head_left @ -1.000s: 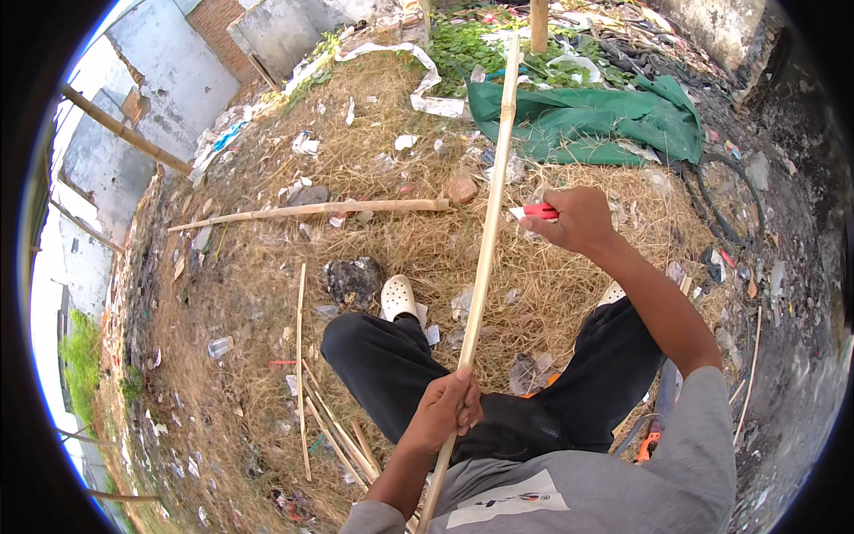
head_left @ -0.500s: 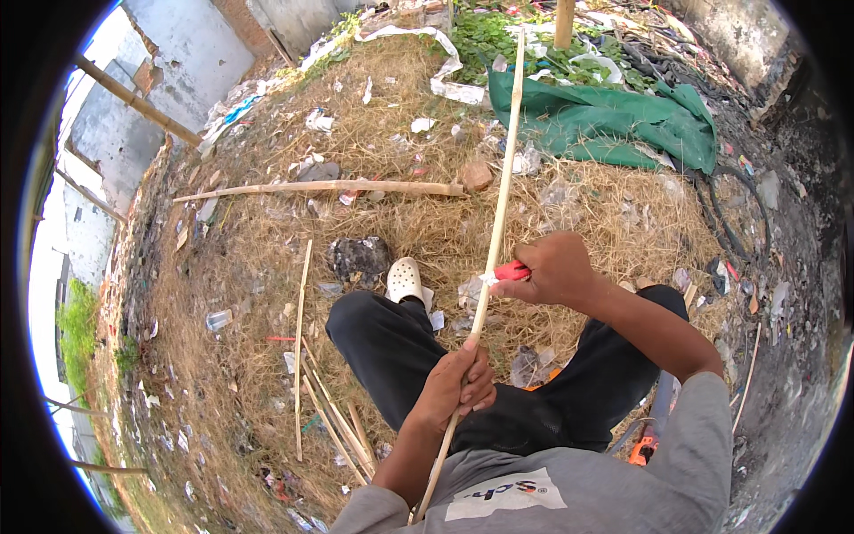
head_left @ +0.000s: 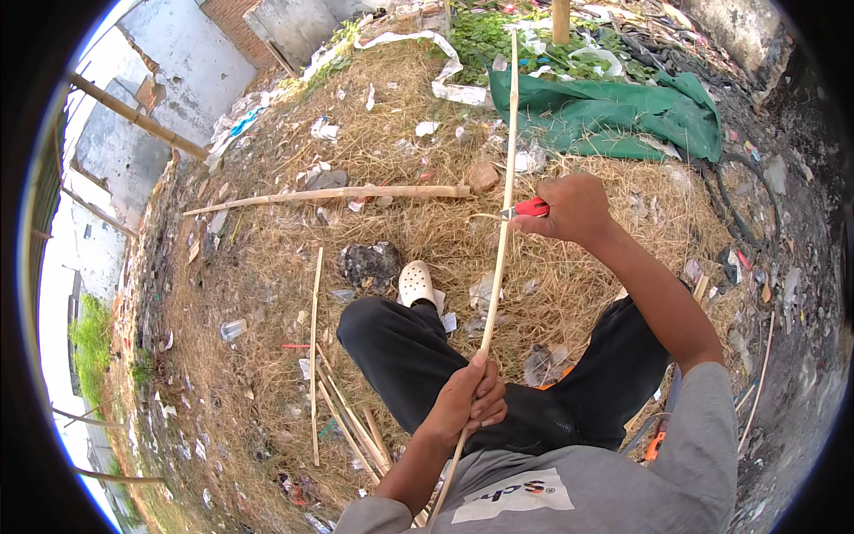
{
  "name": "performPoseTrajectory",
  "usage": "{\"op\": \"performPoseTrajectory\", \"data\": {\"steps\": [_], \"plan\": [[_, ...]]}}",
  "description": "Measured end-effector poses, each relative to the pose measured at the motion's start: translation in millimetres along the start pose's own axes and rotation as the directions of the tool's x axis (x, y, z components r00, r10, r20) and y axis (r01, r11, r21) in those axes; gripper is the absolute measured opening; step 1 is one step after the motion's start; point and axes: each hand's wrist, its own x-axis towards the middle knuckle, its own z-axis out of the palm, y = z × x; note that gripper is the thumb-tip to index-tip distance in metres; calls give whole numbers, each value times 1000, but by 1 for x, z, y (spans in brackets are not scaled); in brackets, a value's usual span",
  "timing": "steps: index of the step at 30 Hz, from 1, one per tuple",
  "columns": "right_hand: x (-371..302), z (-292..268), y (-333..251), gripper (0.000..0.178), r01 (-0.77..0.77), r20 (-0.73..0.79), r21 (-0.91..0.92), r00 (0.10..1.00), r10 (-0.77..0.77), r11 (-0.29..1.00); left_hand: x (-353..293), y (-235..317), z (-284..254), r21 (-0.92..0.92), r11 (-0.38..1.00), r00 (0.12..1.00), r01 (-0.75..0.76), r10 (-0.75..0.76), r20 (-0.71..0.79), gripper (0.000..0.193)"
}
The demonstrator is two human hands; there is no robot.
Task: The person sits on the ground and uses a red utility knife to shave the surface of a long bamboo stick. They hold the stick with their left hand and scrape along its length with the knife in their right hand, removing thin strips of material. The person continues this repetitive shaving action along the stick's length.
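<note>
A long, pale bamboo strip [head_left: 503, 267] runs from my lap away toward the far green sheet. Close to my lap, my left hand [head_left: 469, 396] is closed around its lower part. My right hand [head_left: 574, 209] grips a red utility knife [head_left: 532, 207] farther up. The knife's blade meets the strip, and a thin shaving sticks out on the strip's left side. Beside my left forearm lie several split bamboo pieces [head_left: 351, 423], with one straight strip [head_left: 316, 356] just left of them.
A thicker bamboo piece [head_left: 329, 193] lies across the dry grass ahead. A dark stone [head_left: 369, 267] sits near my pale clog [head_left: 415, 282]. Beyond are a green sheet [head_left: 614, 116] and an upright post [head_left: 560, 22]. An orange-handled tool [head_left: 656, 445] lies by my right hip.
My right hand and the knife have moved farther up the strip, away from me. A shaving now shows at the blade. My left hand keeps its hold, and the view has shifted slightly.
</note>
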Motion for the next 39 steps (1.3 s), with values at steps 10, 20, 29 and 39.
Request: {"op": "performPoseTrajectory", "data": {"steps": [10, 20, 29, 39], "plan": [[0, -8, 102, 61, -154, -54, -131, 988, 148, 979, -20, -32, 1, 36, 992, 990, 123, -125, 68, 51], [-12, 1, 129, 66, -115, -97, -213, 991, 96, 970, -21, -35, 1, 17, 981, 979, 192, -193, 61, 51], [-17, 15, 138, 71, -233, 73, -254, 963, 259, 939, -10, -30, -2, 64, 982, 984, 180, -180, -11, 52], [-2, 9, 52, 80, -907, 830, 419, 364, 423, -42, -21, -31, -17, 141, 989, 999, 41, -38, -24, 51]]}}
